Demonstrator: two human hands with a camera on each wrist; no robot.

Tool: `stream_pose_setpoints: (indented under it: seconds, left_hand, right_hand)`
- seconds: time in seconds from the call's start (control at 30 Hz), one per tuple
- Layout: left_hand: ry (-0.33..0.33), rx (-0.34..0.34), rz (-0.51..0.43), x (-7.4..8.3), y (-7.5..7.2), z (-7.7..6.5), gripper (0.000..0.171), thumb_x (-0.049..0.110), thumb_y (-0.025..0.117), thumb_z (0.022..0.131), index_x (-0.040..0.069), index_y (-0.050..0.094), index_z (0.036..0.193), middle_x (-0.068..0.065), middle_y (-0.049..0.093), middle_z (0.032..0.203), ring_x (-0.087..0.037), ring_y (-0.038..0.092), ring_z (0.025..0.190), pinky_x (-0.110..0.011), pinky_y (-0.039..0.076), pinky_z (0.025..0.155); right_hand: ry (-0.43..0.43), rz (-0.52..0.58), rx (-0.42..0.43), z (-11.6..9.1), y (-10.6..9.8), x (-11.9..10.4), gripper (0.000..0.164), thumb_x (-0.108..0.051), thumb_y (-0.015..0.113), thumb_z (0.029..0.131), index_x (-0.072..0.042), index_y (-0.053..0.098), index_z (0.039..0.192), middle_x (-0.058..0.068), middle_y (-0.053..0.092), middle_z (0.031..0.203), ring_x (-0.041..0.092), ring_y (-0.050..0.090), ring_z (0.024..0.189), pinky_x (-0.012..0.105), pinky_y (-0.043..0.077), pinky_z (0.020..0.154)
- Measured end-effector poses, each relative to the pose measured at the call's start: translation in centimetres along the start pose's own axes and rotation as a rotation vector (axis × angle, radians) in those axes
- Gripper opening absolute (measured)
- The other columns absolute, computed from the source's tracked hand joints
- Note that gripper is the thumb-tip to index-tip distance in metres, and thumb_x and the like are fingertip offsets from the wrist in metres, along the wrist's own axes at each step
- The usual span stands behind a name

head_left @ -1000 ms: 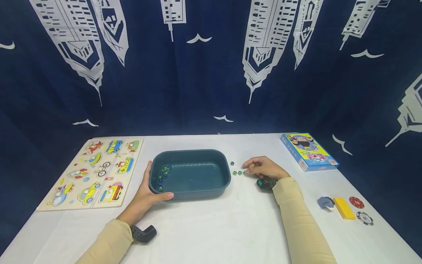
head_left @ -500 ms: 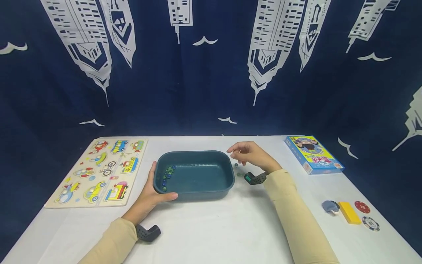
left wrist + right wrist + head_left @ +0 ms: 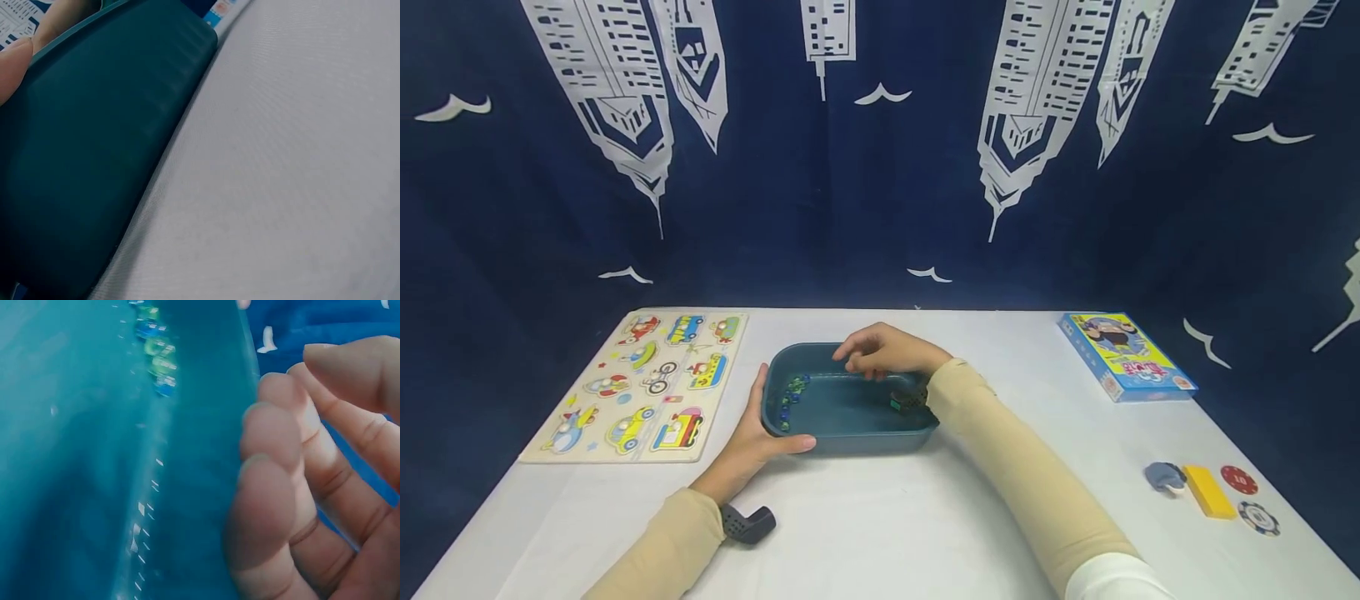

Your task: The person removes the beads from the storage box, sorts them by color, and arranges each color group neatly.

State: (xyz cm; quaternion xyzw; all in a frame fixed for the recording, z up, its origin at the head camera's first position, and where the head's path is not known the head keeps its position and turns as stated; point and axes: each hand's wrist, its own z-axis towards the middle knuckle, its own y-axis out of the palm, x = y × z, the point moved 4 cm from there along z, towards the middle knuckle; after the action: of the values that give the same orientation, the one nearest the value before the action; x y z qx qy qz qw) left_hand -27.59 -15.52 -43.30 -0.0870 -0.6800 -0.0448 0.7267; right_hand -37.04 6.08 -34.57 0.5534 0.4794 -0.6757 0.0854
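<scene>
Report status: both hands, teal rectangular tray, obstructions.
Left hand grips smooth teal rectangular tray. Right hand above it, fingers curled, any load unseen. Round, glassy blue and green marbles inside, at left end. No visible obstruction.

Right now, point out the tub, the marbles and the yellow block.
Tub (image 3: 867,446), head view, its near outer wall.
Marbles (image 3: 159,347), right wrist view, a green one mid-row.
Yellow block (image 3: 1209,492), head view, its top face.

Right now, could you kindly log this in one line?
left hand: grips tray; right hand: over tray, hold unclear; marbles: tray's left end
</scene>
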Motion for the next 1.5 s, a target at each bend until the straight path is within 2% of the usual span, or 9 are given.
stream_pose_setpoints:
  seconds: [0.1, 0.23, 0.47, 0.63, 0.8, 1.13, 1.33, 1.5]
  left_hand:
    - [-0.006, -0.005, -0.003, 0.0, 0.1, 0.1, 0.136, 0.016, 0.09, 0.069, 0.027, -0.01, 0.16, -0.003, -0.006, 0.168, -0.03, -0.009, 0.153, -0.06, -0.004, 0.12]
    - [-0.007, -0.01, -0.013, -0.1, 0.3, 0.2, 0.136, 0.016, 0.09, 0.069, 0.027, -0.01, 0.16, -0.003, -0.006, 0.168, -0.031, -0.008, 0.153, -0.06, -0.003, 0.12]
    - [0.009, -0.007, -0.028, -0.2, 0.4, 0.2, 0.136, 0.015, 0.091, 0.069, 0.023, -0.009, 0.16, -0.004, -0.006, 0.167, -0.03, -0.008, 0.153, -0.058, -0.003, 0.121]
    - [0.014, -0.007, -0.02, -0.1, 0.5, 0.2, 0.136, 0.017, 0.092, 0.068, 0.023, -0.009, 0.16, -0.005, -0.006, 0.167, -0.03, -0.009, 0.152, -0.059, -0.004, 0.12]
    - [0.015, -0.006, -0.016, 0.1, 0.5, 0.3, 0.136, 0.016, 0.091, 0.068, 0.026, -0.008, 0.16, -0.004, -0.006, 0.167, -0.029, -0.01, 0.152, -0.058, -0.005, 0.12]
    - [0.014, -0.003, -0.016, 0.1, 0.5, 0.3, 0.135, 0.014, 0.091, 0.068, 0.026, -0.008, 0.16, -0.004, -0.007, 0.167, -0.03, -0.01, 0.152, -0.059, -0.005, 0.12]
    - [0.014, -0.005, -0.019, -0.1, 0.3, 0.2, 0.136, 0.014, 0.091, 0.068, 0.023, -0.009, 0.16, -0.003, -0.008, 0.167, -0.03, -0.01, 0.152, -0.058, -0.004, 0.12]
    - [0.008, 0.002, -0.011, -0.1, 0.0, 0.0, 0.136, 0.015, 0.091, 0.068, 0.024, -0.009, 0.16, -0.004, -0.007, 0.167, -0.03, -0.009, 0.152, -0.059, -0.003, 0.12]
  right_hand:
    - [0.051, -0.025, -0.049, 1.4, 1.0, 0.3, 0.036, -0.007, 0.061, 0.097, 0.0, 0.062, 0.133, 0.028, 0.066, 0.106, 0.02, 0.06, 0.07, 0.034, 0.053, 0.061]
    - [0.106, -0.076, -0.09, 2.9, 2.1, 0.7, 0.04, -0.008, 0.059, 0.096, -0.004, 0.06, 0.135, 0.02, 0.069, 0.109, 0.021, 0.063, 0.073, 0.03, 0.055, 0.061]
    - [0.16, -0.127, -0.114, 4.6, 3.5, 1.5, 0.043, -0.006, 0.057, 0.095, -0.008, 0.059, 0.137, 0.01, 0.071, 0.101, 0.019, 0.063, 0.071, 0.03, 0.056, 0.059]
    - [0.153, -0.187, -0.109, 5.1, 3.9, 1.9, 0.042, -0.005, 0.057, 0.096, -0.01, 0.059, 0.138, 0.006, 0.07, 0.09, 0.017, 0.062, 0.067, 0.029, 0.056, 0.057]
    - [0.156, -0.229, -0.085, 5.3, 3.7, 2.3, 0.033, -0.006, 0.062, 0.095, -0.01, 0.064, 0.128, 0.004, 0.067, 0.079, 0.015, 0.062, 0.065, 0.028, 0.055, 0.056]
    - [0.162, -0.242, -0.077, 5.3, 3.9, 2.3, 0.009, -0.004, 0.067, 0.091, -0.009, 0.068, 0.099, 0.001, 0.066, 0.072, 0.014, 0.06, 0.062, 0.026, 0.053, 0.055]
    - [0.142, -0.222, -0.108, 4.7, 3.5, 1.7, 0.007, -0.006, 0.067, 0.092, -0.007, 0.067, 0.099, 0.004, 0.068, 0.077, 0.016, 0.061, 0.065, 0.027, 0.054, 0.058]
    - [0.071, -0.124, -0.098, 3.1, 2.1, 0.5, 0.013, -0.004, 0.063, 0.093, 0.0, 0.067, 0.105, 0.02, 0.071, 0.093, 0.018, 0.064, 0.07, 0.029, 0.057, 0.064]
